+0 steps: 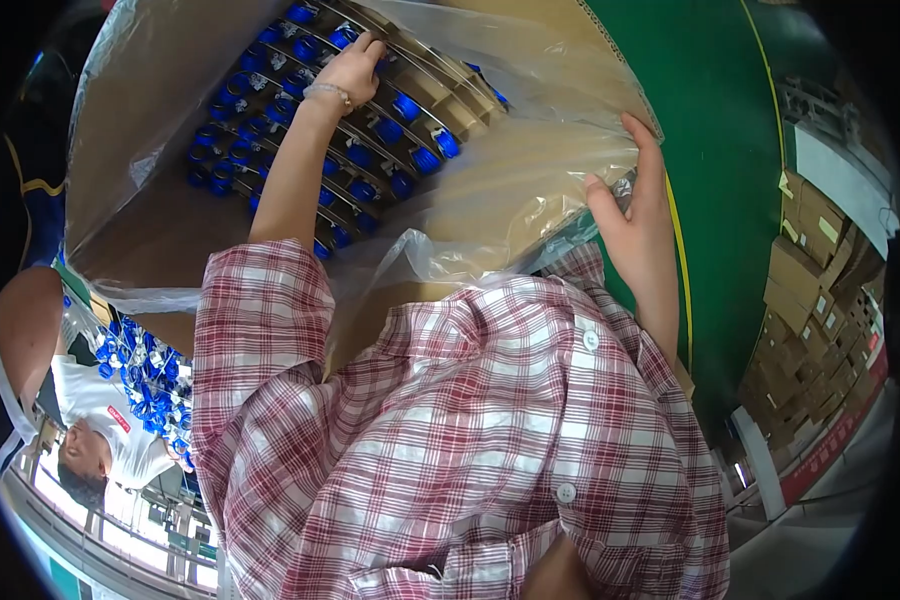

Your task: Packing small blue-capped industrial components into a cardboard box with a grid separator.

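Observation:
My left hand [353, 75] reaches into a cardboard box [135, 225] lined with clear plastic film [490, 215]. Its fingers are curled down at the rows of blue parts [407, 107], and what they pinch is hidden beneath them. These parts look like small wound coils with whitish ends, set along thin rods or dividers. My right hand [638, 220] rests against the box's right rim over the film, thumb and forefinger stretched apart; its other fingers are mostly hidden.
At the lower left, a person in a white shirt [85, 385] is beside a heap of blue-and-white parts [150, 375]. Another person's bare limb [25, 320] shows at the left edge. Stacked cartons [815, 330] stand right, beyond the green floor [715, 180] with its yellow line.

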`<state>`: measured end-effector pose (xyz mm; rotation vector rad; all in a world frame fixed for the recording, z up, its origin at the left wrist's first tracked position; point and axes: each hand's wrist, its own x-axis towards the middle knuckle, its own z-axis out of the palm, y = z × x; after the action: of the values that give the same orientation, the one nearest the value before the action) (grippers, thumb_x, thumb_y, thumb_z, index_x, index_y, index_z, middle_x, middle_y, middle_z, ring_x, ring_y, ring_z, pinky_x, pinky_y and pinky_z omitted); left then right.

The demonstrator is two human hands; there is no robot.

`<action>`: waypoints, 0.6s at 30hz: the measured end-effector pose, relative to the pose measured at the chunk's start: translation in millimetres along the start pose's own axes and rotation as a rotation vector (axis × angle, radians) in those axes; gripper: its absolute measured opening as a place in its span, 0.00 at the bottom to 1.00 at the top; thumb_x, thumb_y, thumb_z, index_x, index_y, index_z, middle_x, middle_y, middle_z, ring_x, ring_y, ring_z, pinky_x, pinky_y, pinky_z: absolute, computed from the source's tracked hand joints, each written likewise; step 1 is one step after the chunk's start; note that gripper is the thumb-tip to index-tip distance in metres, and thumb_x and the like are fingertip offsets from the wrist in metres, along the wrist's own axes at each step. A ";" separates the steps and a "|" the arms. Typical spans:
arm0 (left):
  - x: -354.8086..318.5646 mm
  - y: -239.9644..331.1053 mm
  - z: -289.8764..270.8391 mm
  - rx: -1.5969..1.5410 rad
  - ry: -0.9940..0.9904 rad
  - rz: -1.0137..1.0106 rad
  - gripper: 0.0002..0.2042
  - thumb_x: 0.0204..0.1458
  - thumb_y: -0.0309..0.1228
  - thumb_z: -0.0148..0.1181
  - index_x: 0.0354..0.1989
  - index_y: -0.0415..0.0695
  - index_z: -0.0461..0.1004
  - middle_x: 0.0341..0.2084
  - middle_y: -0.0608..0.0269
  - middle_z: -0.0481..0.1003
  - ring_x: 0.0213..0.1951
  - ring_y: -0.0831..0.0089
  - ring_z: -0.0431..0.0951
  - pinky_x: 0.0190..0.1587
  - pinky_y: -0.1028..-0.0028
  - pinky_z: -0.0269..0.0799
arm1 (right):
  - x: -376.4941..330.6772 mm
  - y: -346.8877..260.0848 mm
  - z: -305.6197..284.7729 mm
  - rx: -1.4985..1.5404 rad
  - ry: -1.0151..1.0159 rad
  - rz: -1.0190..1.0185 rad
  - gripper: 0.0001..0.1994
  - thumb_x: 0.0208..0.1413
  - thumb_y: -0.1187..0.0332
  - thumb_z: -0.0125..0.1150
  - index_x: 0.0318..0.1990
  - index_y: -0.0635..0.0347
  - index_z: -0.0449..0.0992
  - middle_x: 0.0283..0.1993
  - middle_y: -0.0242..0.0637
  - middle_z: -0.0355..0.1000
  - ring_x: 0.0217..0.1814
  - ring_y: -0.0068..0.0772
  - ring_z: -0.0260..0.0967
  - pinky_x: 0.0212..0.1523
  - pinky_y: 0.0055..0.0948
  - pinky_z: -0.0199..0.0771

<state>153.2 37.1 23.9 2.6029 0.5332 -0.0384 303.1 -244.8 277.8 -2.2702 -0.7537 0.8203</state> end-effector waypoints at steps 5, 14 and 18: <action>5.9 12.6 -7.8 0.158 -0.046 0.010 0.12 0.45 0.29 0.56 0.38 0.39 0.69 0.47 0.58 0.66 0.47 0.56 0.68 0.49 0.65 0.68 | -0.9 -3.1 -0.9 -0.008 0.005 0.027 0.28 0.51 0.71 0.54 0.60 0.62 0.54 0.62 0.44 0.53 0.63 0.35 0.51 0.55 0.27 0.59; 15.6 1.2 -13.0 0.283 -0.254 0.101 0.11 0.48 0.32 0.54 0.38 0.41 0.72 0.38 0.60 0.74 0.46 0.62 0.70 0.50 0.69 0.68 | -2.2 -5.1 -0.3 -0.007 0.005 0.037 0.28 0.51 0.71 0.54 0.60 0.62 0.54 0.61 0.43 0.54 0.61 0.34 0.53 0.52 0.26 0.61; 12.7 2.0 -5.1 0.347 -0.134 0.035 0.10 0.48 0.30 0.52 0.39 0.42 0.70 0.38 0.57 0.74 0.44 0.61 0.73 0.47 0.68 0.71 | -0.6 -1.3 0.8 -0.036 0.004 -0.019 0.28 0.51 0.71 0.54 0.60 0.62 0.54 0.61 0.44 0.54 0.60 0.33 0.55 0.51 0.25 0.62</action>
<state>165.3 42.5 27.8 2.9175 0.4666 -0.3179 301.7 -244.0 278.4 -2.2918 -0.7931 0.7990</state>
